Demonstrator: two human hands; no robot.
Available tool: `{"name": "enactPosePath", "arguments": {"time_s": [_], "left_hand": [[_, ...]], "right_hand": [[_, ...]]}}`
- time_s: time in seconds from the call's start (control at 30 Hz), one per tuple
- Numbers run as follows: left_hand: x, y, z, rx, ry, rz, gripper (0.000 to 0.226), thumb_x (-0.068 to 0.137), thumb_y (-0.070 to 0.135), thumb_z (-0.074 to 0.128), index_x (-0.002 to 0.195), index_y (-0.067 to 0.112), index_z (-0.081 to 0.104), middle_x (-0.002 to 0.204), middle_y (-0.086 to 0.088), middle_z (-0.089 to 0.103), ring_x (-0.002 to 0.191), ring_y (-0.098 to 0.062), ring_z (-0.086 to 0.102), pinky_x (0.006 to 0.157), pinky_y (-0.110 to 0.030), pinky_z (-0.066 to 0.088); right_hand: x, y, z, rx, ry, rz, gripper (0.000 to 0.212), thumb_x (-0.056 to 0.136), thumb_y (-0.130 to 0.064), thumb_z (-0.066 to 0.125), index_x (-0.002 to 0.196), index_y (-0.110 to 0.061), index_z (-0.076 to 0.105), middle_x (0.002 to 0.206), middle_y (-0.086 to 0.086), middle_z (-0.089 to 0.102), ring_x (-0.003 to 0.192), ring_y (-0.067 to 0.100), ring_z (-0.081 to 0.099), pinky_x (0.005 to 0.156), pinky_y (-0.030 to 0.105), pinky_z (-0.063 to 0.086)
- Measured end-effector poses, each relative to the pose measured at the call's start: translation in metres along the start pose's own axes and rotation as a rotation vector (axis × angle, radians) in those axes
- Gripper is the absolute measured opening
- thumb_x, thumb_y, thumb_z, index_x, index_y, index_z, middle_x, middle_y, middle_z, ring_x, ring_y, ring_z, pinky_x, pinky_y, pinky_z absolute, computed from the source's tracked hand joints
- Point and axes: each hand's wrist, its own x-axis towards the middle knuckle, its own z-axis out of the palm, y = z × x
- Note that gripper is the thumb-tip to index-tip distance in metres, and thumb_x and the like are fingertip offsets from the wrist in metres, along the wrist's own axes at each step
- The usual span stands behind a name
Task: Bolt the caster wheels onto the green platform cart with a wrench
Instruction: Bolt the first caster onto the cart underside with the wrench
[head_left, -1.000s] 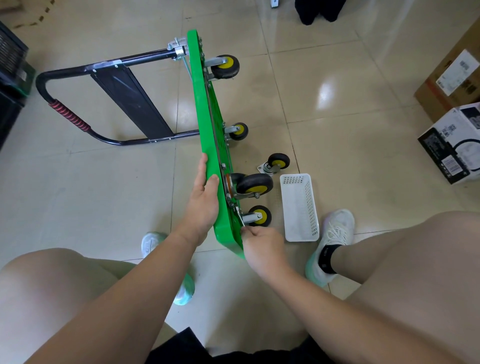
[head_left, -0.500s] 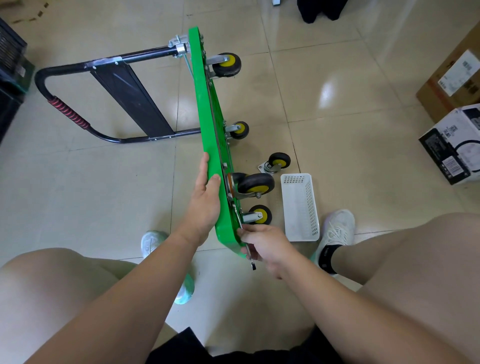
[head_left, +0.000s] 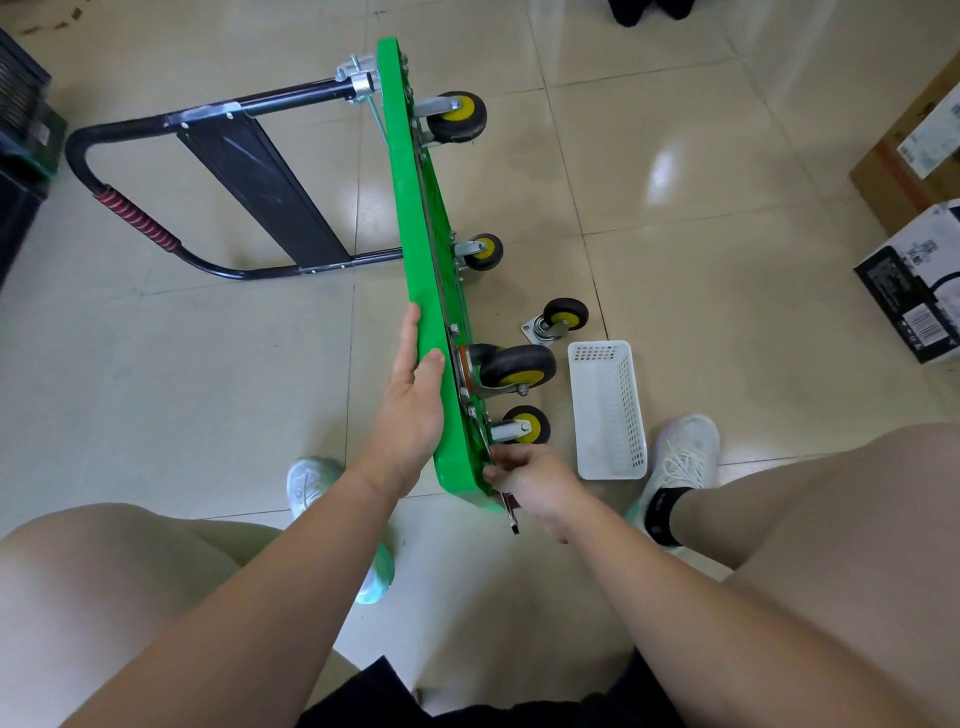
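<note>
**Wrench at the near corner, cart up on its edge**

My right hand (head_left: 530, 483) has its fingers curled round the wrench (head_left: 512, 519), with the thumb pinching the shaft. The tool runs up behind the near corner of the deck toward the mounting plate of the lowest caster (head_left: 527, 425), and its tail pokes out below my fist. I cannot tell whether the head sits on a bolt.

My left hand (head_left: 415, 410) lies with its fingers straight along the deck's flat face and the thumb over the upper rim. It steadies the green platform cart (head_left: 415, 218), which stands on one long edge on the tiled floor (head_left: 727, 260) and runs away from me between my knees.

Just above the lowest caster, a larger caster (head_left: 517, 364) sits on the underside. A mid caster (head_left: 483, 252) and a far caster (head_left: 457, 117) follow further along the underside. The black handle (head_left: 135, 218) juts out to the left from the far end.

On the right, a loose caster (head_left: 558, 319) lies on the tiles, apart from the deck. A white basket (head_left: 631, 415) sits just beside my right shoe (head_left: 680, 457), near the wrench hand. Beyond the basket, a wide stretch of tile reaches to the boxes (head_left: 914, 291) at the right frame edge. Left of the deck, tile runs between the handle and my left shoe (head_left: 311, 480).
</note>
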Motion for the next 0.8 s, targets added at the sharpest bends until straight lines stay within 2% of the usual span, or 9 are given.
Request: {"name": "enactPosePath", "arguments": {"time_s": [0.07, 0.13, 0.27, 0.33, 0.43, 0.53, 0.67, 0.73, 0.8], "left_hand": [[-0.001, 0.001, -0.001, 0.008, -0.005, -0.001, 0.057, 0.102, 0.04, 0.036, 0.149, 0.069, 0.022, 0.147, 0.02, 0.055, 0.125, -0.011, 0.061, 0.113, -0.047, 0.047], [-0.001, 0.002, 0.0, 0.016, -0.004, -0.002, 0.057, 0.098, 0.044, 0.036, 0.146, 0.073, 0.023, 0.146, 0.021, 0.056, 0.125, -0.011, 0.061, 0.113, -0.047, 0.047], [0.0, 0.002, 0.0, 0.016, 0.006, 0.001, 0.051, 0.097, 0.044, 0.037, 0.126, 0.086, 0.029, 0.149, 0.021, 0.054, 0.13, -0.013, 0.059, 0.114, -0.048, 0.045], [-0.001, 0.002, 0.0, 0.022, 0.007, -0.001, 0.051, 0.101, 0.042, 0.036, 0.126, 0.086, 0.028, 0.149, 0.021, 0.054, 0.131, -0.012, 0.058, 0.115, -0.048, 0.044], [-0.003, 0.003, 0.002, 0.029, 0.027, -0.004, 0.052, 0.105, 0.038, 0.035, 0.129, 0.084, 0.029, 0.146, 0.025, 0.055, 0.13, -0.007, 0.057, 0.117, -0.045, 0.042], [-0.002, 0.003, 0.002, 0.022, 0.037, 0.0, 0.053, 0.106, 0.036, 0.036, 0.127, 0.085, 0.031, 0.147, 0.024, 0.054, 0.131, -0.007, 0.057, 0.117, -0.044, 0.043], [-0.001, 0.003, 0.004, 0.027, 0.034, 0.004, 0.055, 0.109, 0.032, 0.035, 0.149, 0.069, 0.025, 0.145, 0.024, 0.054, 0.124, -0.004, 0.06, 0.112, -0.041, 0.047], [-0.002, 0.003, 0.004, 0.033, 0.044, 0.015, 0.055, 0.108, 0.033, 0.036, 0.149, 0.067, 0.025, 0.146, 0.024, 0.054, 0.126, -0.004, 0.059, 0.114, -0.04, 0.045], [-0.002, 0.002, 0.004, 0.033, 0.041, 0.025, 0.054, 0.104, 0.037, 0.037, 0.144, 0.073, 0.028, 0.148, 0.022, 0.054, 0.13, -0.008, 0.058, 0.115, -0.043, 0.044]], "right_hand": [[0.008, 0.002, -0.001, -0.081, 0.017, -0.027, 0.039, 0.089, -0.005, 0.071, 0.127, -0.007, 0.066, 0.116, 0.004, 0.073, 0.106, 0.021, 0.069, 0.1, 0.037, 0.053], [0.015, 0.003, -0.002, -0.119, 0.017, -0.033, 0.038, 0.088, -0.005, 0.072, 0.126, -0.009, 0.067, 0.117, 0.002, 0.073, 0.109, 0.02, 0.068, 0.105, 0.041, 0.049], [0.027, 0.002, -0.01, -0.137, 0.015, -0.054, 0.034, 0.087, -0.001, 0.072, 0.12, -0.008, 0.071, 0.113, 0.005, 0.074, 0.112, 0.025, 0.067, 0.106, 0.036, 0.047], [0.027, 0.001, -0.014, -0.154, 0.007, -0.064, 0.034, 0.086, 0.0, 0.073, 0.119, -0.006, 0.071, 0.112, 0.006, 0.074, 0.112, 0.024, 0.067, 0.104, 0.032, 0.048], [0.02, 0.004, -0.017, -0.166, -0.018, -0.062, 0.035, 0.085, -0.002, 0.074, 0.119, -0.008, 0.071, 0.111, 0.001, 0.074, 0.108, 0.019, 0.068, 0.105, 0.034, 0.048], [0.005, 0.003, -0.022, -0.189, -0.027, -0.069, 0.033, 0.087, -0.005, 0.074, 0.119, -0.01, 0.072, 0.109, 0.001, 0.074, 0.105, 0.018, 0.068, 0.098, 0.029, 0.051], [-0.017, -0.003, -0.022, -0.159, -0.033, -0.091, 0.033, 0.087, -0.007, 0.074, 0.12, -0.01, 0.07, 0.099, 0.0, 0.074, 0.083, 0.01, 0.069, 0.073, 0.015, 0.053], [-0.027, -0.006, -0.019, -0.107, -0.037, -0.093, 0.03, 0.089, -0.007, 0.073, 0.118, -0.011, 0.071, 0.091, -0.001, 0.073, 0.069, 0.005, 0.066, 0.064, 0.015, 0.052], [-0.034, -0.007, -0.016, -0.056, -0.052, -0.095, 0.027, 0.09, -0.009, 0.072, 0.117, -0.011, 0.072, 0.09, -0.002, 0.074, 0.066, 0.004, 0.066, 0.067, 0.02, 0.056]]}}
